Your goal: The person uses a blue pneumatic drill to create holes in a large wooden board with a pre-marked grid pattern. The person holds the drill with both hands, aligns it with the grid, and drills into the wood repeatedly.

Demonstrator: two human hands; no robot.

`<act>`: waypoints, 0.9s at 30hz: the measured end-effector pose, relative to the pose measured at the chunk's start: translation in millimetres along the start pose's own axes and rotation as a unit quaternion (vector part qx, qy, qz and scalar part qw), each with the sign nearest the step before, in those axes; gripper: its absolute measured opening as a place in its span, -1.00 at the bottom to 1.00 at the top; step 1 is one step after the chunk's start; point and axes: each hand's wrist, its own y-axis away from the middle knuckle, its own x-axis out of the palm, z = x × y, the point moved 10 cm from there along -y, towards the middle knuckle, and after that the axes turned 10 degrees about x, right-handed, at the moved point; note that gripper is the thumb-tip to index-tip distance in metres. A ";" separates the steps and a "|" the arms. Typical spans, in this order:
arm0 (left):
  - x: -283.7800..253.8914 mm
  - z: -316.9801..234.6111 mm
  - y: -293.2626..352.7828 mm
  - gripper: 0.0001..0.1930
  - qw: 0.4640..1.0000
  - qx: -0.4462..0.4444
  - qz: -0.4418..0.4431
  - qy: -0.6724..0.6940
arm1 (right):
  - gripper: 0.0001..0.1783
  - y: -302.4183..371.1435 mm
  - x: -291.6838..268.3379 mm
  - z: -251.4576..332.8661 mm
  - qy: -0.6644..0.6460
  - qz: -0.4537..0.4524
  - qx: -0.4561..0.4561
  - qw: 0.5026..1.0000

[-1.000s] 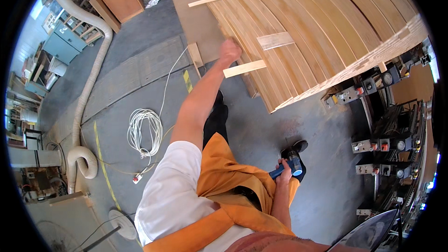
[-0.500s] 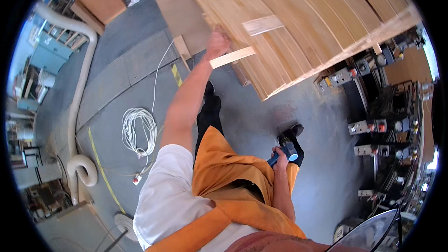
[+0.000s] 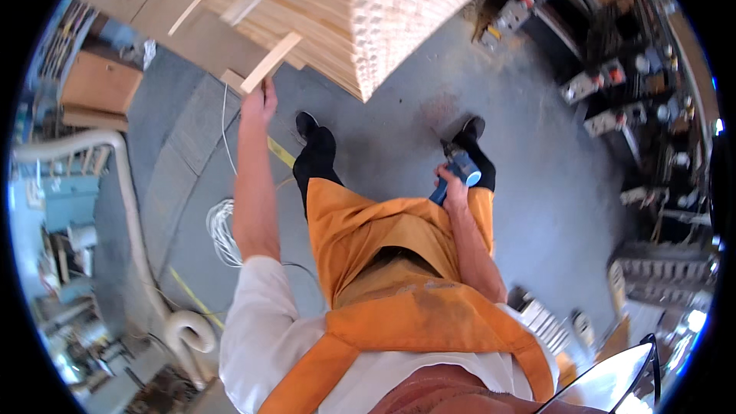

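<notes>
My left arm [image 3: 257, 176] stretches forward to a stack of pale wooden slats at the upper left. My left hand [image 3: 259, 101] is closed right by the near end of a light wooden strip [image 3: 272, 63] that sticks out past the stack's edge. The strip covers the fingertips, so what they grip cannot be made out. My right hand [image 3: 454, 182] is wrapped around the handle of a blue cordless drill [image 3: 463, 166], held low by my right knee with its bit pointing forward. The stack's end face [image 3: 414, 8] shows many layered slat ends.
More thin strips [image 3: 188, 14] lie across the left side. A coil of white cable [image 3: 222, 231] sits on the grey floor left of me. A pale ducting hose [image 3: 134, 207] runs further left. Machinery with switch boxes [image 3: 606, 77] stands along the right.
My view has turned, so the stack sits further left and shows its end face. My left hand has shifted from beyond the strip to its near end. The drill stays in my right hand.
</notes>
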 end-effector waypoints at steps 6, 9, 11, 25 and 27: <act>40.3 132.6 270.7 -0.88 0.931 -0.336 0.141 0.017 | -0.76 40.3 16.9 56.9 -0.036 0.027 -0.056 0.997; 76.3 168.4 319.7 -0.83 0.915 -0.342 0.210 -0.043 | -0.69 53.7 23.5 74.3 -0.051 0.062 -0.079 0.994; 98.6 169.6 308.7 -0.81 0.924 -0.304 0.225 -0.050 | -0.66 68.7 34.1 91.3 -0.046 0.095 -0.095 0.990; 168.7 134.7 236.6 -0.68 0.933 -0.165 0.271 -0.168 | -0.66 90.7 57.1 75.8 0.028 0.269 -0.050 0.961; 173.0 135.7 232.4 -0.74 0.936 -0.168 0.270 -0.150 | -0.65 90.9 60.9 70.5 0.043 0.280 -0.023 0.959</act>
